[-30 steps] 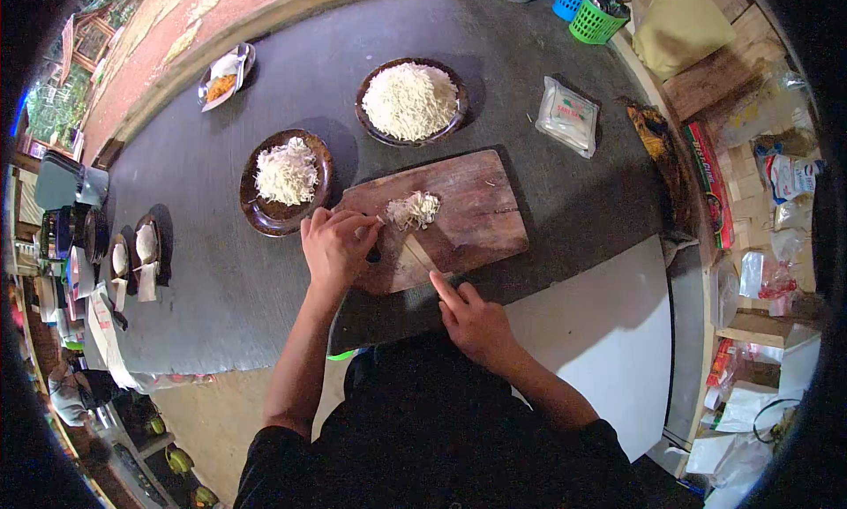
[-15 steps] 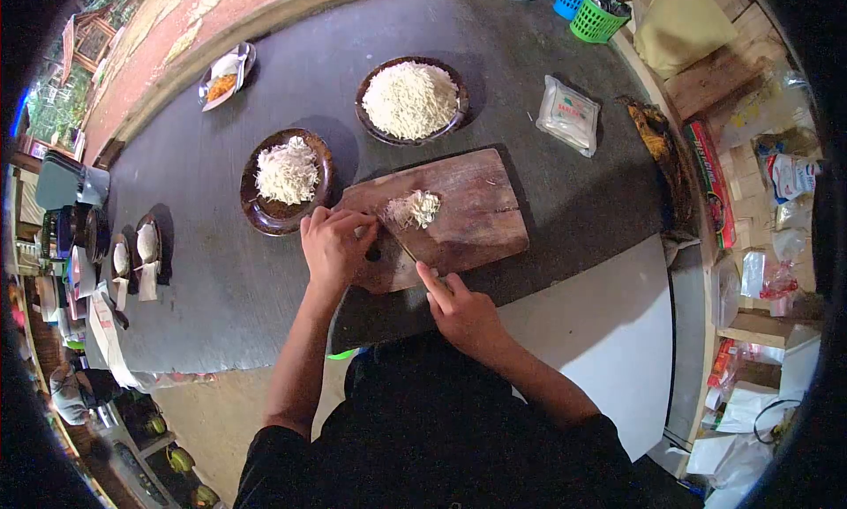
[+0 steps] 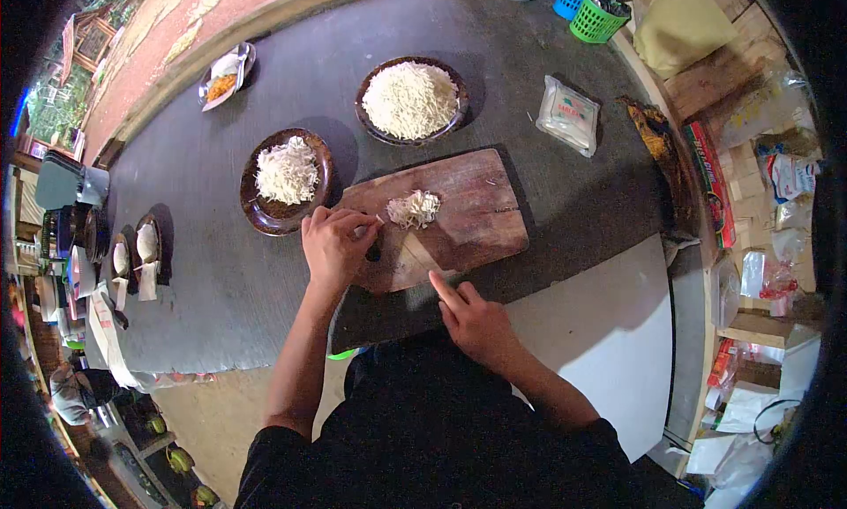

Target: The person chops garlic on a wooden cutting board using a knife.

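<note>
My right hand (image 3: pixel 476 322) grips a knife (image 3: pixel 420 251), its forefinger stretched along the top. The blade lies low over the wooden cutting board (image 3: pixel 481 187), its tip near a small heap of chopped pale pieces (image 3: pixel 413 210). At the board's left edge, my left hand (image 3: pixel 335 244) has its thumb and fingers pinched together. A small pale piece (image 3: pixel 380 219) shows at those fingertips; its kind I cannot make out. Just beyond this hand stands a brown plate (image 3: pixel 256 211) with a mound of white shreds (image 3: pixel 287 171).
A larger brown plate (image 3: pixel 363 125) piled with white shreds (image 3: pixel 411 101) stands behind the board. To the right lies a sealed plastic packet (image 3: pixel 567 116). Farther off are a small plate with white and orange food (image 3: pixel 222 78), two small dishes at left (image 3: pixel 148 243), and a green basket (image 3: pixel 595 22).
My right hand and the knife have shifted right and slightly toward me, away from the left fingertips. The chopped heap looks a little rearranged. My left hand has hardly moved.
</note>
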`<action>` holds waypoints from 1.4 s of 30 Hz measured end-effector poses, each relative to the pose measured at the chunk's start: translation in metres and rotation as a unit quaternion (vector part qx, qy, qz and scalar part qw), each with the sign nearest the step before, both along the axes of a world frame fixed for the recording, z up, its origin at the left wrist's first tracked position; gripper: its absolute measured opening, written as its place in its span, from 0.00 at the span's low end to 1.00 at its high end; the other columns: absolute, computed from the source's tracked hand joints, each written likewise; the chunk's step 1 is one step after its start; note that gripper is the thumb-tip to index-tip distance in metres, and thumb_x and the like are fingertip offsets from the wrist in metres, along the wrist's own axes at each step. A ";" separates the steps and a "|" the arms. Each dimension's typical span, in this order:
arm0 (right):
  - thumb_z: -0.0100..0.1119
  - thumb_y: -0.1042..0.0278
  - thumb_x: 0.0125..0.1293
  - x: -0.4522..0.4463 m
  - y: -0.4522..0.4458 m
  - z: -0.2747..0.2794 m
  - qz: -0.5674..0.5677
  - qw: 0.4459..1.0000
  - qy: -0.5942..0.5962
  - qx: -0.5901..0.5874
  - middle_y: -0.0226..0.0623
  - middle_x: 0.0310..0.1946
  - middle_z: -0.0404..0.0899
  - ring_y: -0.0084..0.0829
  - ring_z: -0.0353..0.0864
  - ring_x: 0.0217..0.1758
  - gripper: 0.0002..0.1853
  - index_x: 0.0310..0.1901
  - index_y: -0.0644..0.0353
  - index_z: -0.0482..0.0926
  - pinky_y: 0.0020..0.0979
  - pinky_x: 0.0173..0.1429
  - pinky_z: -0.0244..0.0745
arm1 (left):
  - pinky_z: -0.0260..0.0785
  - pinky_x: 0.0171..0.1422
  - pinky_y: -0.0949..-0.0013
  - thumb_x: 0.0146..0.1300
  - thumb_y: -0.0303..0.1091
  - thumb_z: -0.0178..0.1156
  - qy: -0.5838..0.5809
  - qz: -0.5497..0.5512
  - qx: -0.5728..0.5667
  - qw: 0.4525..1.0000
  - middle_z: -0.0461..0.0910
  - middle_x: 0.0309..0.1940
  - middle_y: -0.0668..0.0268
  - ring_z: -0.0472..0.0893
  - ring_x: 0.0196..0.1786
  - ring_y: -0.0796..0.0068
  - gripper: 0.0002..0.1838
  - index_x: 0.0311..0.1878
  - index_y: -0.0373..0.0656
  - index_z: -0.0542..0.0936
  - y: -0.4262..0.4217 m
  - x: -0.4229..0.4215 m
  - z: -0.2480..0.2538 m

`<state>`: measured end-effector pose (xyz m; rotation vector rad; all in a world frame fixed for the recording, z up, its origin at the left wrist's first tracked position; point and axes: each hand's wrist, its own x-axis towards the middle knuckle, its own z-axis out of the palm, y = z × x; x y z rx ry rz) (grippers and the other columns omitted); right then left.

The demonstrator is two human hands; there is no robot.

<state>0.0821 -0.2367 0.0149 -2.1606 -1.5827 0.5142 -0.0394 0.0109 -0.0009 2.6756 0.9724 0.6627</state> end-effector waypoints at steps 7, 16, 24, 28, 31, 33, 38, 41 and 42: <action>0.58 0.65 0.73 -0.006 0.012 0.003 -0.002 1.000 0.011 -0.003 0.42 0.38 0.75 0.46 0.83 0.29 0.33 0.78 0.45 0.63 0.45 0.33 0.83 | 0.68 0.51 0.61 0.53 0.40 0.74 -0.012 -0.006 -0.014 1.000 0.89 0.36 0.78 0.78 0.40 0.68 0.06 0.35 0.53 0.91 0.000 -0.002 0.001; 0.59 0.65 0.72 -0.005 0.014 -0.004 -0.017 1.000 0.009 0.021 0.41 0.38 0.76 0.47 0.83 0.29 0.33 0.78 0.43 0.63 0.46 0.33 0.83 | 0.66 0.50 0.62 0.55 0.42 0.74 -0.003 0.004 0.005 1.000 0.89 0.35 0.79 0.78 0.40 0.69 0.06 0.34 0.54 0.91 -0.002 -0.001 0.005; 0.58 0.63 0.73 -0.003 0.002 0.003 -0.031 0.999 0.013 -0.008 0.40 0.37 0.74 0.47 0.82 0.29 0.32 0.77 0.42 0.64 0.47 0.33 0.82 | 0.65 0.49 0.62 0.54 0.43 0.75 -0.008 0.002 -0.012 1.000 0.89 0.36 0.80 0.77 0.40 0.70 0.06 0.33 0.55 0.91 -0.002 -0.001 0.003; 0.58 0.63 0.73 -0.007 0.004 0.002 -0.009 1.000 0.009 -0.010 0.41 0.36 0.73 0.47 0.82 0.28 0.32 0.77 0.42 0.64 0.46 0.32 0.81 | 0.66 0.50 0.62 0.53 0.41 0.75 -0.006 -0.001 -0.012 1.000 0.89 0.36 0.80 0.77 0.41 0.70 0.06 0.33 0.55 0.91 -0.001 -0.002 0.004; 0.58 0.62 0.72 -0.006 0.007 -0.002 0.003 1.000 0.013 -0.003 0.44 0.38 0.75 0.48 0.82 0.27 0.35 0.79 0.43 0.60 0.46 0.30 0.83 | 0.66 0.50 0.62 0.52 0.40 0.76 -0.017 -0.007 -0.016 1.000 0.89 0.36 0.80 0.77 0.41 0.70 0.06 0.34 0.55 0.91 -0.001 -0.002 0.003; 0.58 0.62 0.72 -0.006 0.012 -0.003 0.013 1.000 0.016 0.001 0.47 0.41 0.77 0.49 0.83 0.26 0.37 0.80 0.44 0.57 0.47 0.29 0.84 | 0.66 0.50 0.62 0.52 0.39 0.76 -0.022 -0.010 -0.016 1.000 0.89 0.35 0.80 0.77 0.41 0.70 0.06 0.33 0.54 0.91 0.000 -0.002 0.000; 0.58 0.66 0.72 -0.007 0.019 -0.002 0.002 1.000 0.015 0.002 0.43 0.40 0.77 0.46 0.83 0.29 0.34 0.78 0.49 0.61 0.44 0.33 0.83 | 0.66 0.49 0.62 0.51 0.40 0.76 -0.022 -0.006 0.002 1.000 0.88 0.33 0.79 0.78 0.39 0.70 0.06 0.33 0.54 0.91 0.000 -0.001 0.003; 0.58 0.66 0.72 -0.007 0.017 -0.001 0.001 1.000 0.003 0.018 0.42 0.38 0.76 0.46 0.83 0.29 0.34 0.79 0.47 0.61 0.44 0.32 0.82 | 0.66 0.49 0.62 0.52 0.41 0.76 -0.029 0.003 -0.028 0.999 0.88 0.33 0.79 0.77 0.39 0.70 0.06 0.33 0.54 0.91 0.001 -0.003 0.001; 0.58 0.66 0.72 -0.006 0.014 -0.001 0.000 1.000 0.002 0.019 0.42 0.38 0.76 0.46 0.83 0.29 0.34 0.79 0.47 0.61 0.44 0.32 0.82 | 0.66 0.49 0.62 0.52 0.41 0.76 -0.029 0.002 -0.027 0.999 0.88 0.33 0.79 0.77 0.39 0.70 0.06 0.33 0.54 0.91 0.001 -0.002 0.002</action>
